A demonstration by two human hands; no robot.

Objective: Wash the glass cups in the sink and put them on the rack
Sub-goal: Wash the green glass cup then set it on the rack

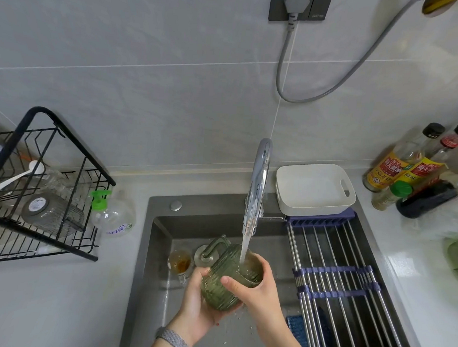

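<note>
Tilting over the grey metal sink [154,230], green ribbed glass cup [229,278] with mouth up and to the right, long axis slanted, under water from the shiny silver tap [258,186]. Cupped underneath by the left hand [201,303], fingers curled round the bottom. Gripped at the rim by the right hand [258,287], thumb across the front. Both forearms reaching up from below.

Two sauce bottles [392,163] carry red-and-yellow Chinese-character labels, print too blurred to read reliably; outlet [300,4] marking illegible.
</note>
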